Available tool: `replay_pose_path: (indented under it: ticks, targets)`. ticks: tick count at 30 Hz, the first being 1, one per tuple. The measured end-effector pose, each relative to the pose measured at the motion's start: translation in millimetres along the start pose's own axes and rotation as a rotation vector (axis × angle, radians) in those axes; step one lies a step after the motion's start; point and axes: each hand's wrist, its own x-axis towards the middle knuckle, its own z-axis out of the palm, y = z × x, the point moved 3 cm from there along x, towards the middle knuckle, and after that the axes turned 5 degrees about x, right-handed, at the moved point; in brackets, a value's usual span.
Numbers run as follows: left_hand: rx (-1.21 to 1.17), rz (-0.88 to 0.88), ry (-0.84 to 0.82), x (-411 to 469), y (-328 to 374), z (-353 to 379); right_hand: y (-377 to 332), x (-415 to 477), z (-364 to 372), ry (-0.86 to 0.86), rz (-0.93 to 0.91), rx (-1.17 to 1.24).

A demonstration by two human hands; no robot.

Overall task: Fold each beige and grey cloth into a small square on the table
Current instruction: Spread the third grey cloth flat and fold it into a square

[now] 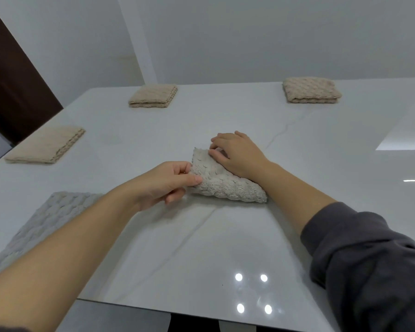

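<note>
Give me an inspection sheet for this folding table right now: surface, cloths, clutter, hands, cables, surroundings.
Surface: glossy white table, light reflections near front.
Job's things: grey cloth folded, in both hands; second grey cloth lying flat, left; three beige cloths folded, left and far sides.
Clutter: nothing seen.
Grip: left hand pinches the grey cloth's left edge; right hand rests on it, fingers curled at its far corner.
Cables: nothing seen.
Surroundings: white wall, dark door left.

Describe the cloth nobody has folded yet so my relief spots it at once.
On the white table, look near-left, beside the left forearm. The flat grey cloth lies there, spread open. The three beige cloths behind are folded, and the other grey cloth is folded, held by the left hand and right hand.
</note>
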Motion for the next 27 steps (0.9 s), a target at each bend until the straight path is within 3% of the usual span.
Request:
replay_pose_path:
  ticks: [4,7,10,12,14,17,20,22,27]
  targets:
    - [0.048,-0.118,0.050,-3,-14,2,6,1,5,-0.026,0.016,0.021]
    - [0.015,-0.177,0.174,-1,-21,2,10,-1,5,-0.011,0.029,0.015]
    - [0.141,-0.201,0.331,2,-18,1,8,-3,2,0.045,0.026,0.024]
    - [0.335,-0.134,0.475,2,-8,1,7,-4,-2,0.105,-0.005,0.093]
    - [0.523,0.046,0.585,5,11,6,8,-7,-10,0.183,0.011,0.249]
    - [0.780,0.249,0.535,22,34,23,12,-13,-26,0.264,0.122,0.429]
    - [1.041,0.223,0.336,51,24,42,15,-28,-41,0.267,0.216,0.468]
    - [1.045,0.154,0.273,63,9,45,19,-44,-48,0.248,0.298,0.502]
    - [1.005,0.145,0.295,68,1,44,20,-87,-53,0.089,0.535,0.752]
